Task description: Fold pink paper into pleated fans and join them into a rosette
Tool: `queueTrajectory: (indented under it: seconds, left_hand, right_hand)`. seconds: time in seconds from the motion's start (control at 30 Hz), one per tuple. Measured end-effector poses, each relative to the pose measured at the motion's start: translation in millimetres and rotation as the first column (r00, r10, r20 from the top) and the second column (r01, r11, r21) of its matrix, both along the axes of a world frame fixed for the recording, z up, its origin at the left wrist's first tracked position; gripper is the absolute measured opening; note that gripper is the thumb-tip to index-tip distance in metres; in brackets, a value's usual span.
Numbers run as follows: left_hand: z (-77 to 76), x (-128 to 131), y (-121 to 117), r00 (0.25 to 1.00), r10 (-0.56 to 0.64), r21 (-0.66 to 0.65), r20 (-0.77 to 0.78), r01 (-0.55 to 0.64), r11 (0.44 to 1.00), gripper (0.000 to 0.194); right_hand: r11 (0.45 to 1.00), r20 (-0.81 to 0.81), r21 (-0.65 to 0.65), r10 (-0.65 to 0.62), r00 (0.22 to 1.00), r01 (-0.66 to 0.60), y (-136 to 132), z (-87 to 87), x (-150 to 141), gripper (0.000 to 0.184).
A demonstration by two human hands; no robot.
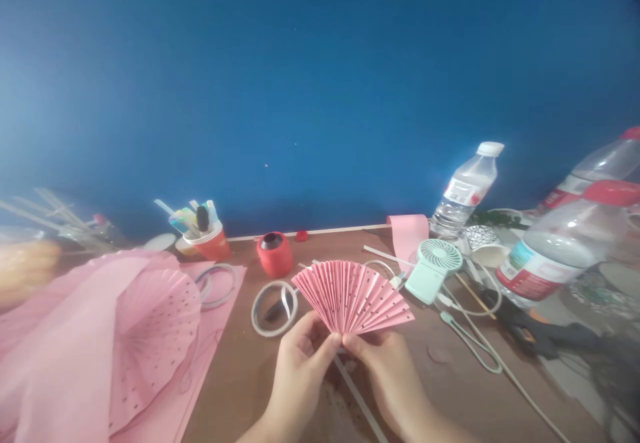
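Between both hands, a pleated pink paper fan (pixel 350 296) with dark specks is spread out in a half circle. My left hand (pixel 303 356) pinches the fan's gathered base with thumb and fingers. My right hand (pixel 387 363) grips the same base from the other side, the two thumb tips side by side. A ring of tape (pixel 274 309) lies just left of the fan. Under the hands a pale thin strip (pixel 360 399) runs toward the front edge.
Pink sheets with a larger pleated fan (pixel 155 336) cover the left. A red pot (pixel 275 255) and a cup of pens (pixel 210 237) stand behind. To the right are a mint handheld fan (pixel 434 269), cables, a water bottle (pixel 467 186), a large bottle (pixel 560 249) and a black tool (pixel 530 329).
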State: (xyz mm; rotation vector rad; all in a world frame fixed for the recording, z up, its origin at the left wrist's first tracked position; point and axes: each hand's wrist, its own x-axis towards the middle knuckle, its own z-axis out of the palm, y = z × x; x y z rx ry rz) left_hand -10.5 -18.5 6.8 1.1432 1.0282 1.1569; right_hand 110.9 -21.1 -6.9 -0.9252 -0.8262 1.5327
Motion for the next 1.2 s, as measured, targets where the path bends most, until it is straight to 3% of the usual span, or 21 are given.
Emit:
queueTrajectory:
  seconds: [0.13, 0.3, 0.5, 0.7, 0.8, 0.97, 1.07, 1.2]
  left_hand:
    - [-3.3, 0, 0, 1.0, 0.008, -0.005, 0.001, -0.008, 1.0, 0.014]
    - [-5.6, -1, -1, 0.997, 0.027, 0.028, -0.069, -0.025, 0.999, 0.01]
    - [-0.4, 1, -2, 0.971, 0.023, 0.125, -0.239, 0.007, 0.992, 0.016]
    - [9.3, 5, -6, 0.955, 0.0, 0.208, -0.297, 0.065, 0.976, 0.026]
    - [14.0, 5, -9, 0.964, 0.01, 0.231, -0.267, 0.054, 0.971, 0.032]
    - [12.2, 2, -12, 0.968, -0.168, 0.193, -0.184, 0.203, 0.96, 0.042]
    - [7.0, 2, -13, 0.945, -0.273, 0.12, -0.181, 0.297, 0.947, 0.038]
    - [2.8, 7, -14, 0.951, -0.227, 0.064, -0.211, 0.245, 0.967, 0.033]
  right_hand:
    - [0.998, 0.19, 0.047, 0.035, 0.981, -0.045, -3, 1.5, 2, 0.031]
    - [0.994, 0.405, 0.111, -0.041, 0.913, -0.004, -7, 2.4, 0, 0.035]
    - [0.988, 0.458, 0.154, -0.063, 0.887, -0.009, -8, 3.1, -2, 0.035]
    - [0.991, 0.283, 0.129, -0.058, 0.957, 0.022, -8, 2.6, 0, 0.027]
    - [0.993, 0.152, 0.11, -0.063, 0.986, 0.046, -8, 4.3, 2, 0.037]
    - [1.0, 0.003, 0.027, -0.009, 1.0, 0.009, -10, 8.4, -1, 0.046]
    - [1.0, -0.1, -0.021, 0.016, 0.995, -0.018, -13, 6.7, -3, 0.043]
    - [0.995, -0.211, -0.011, 0.096, 0.973, -0.1, -12, 0.7, -1, 0.045]
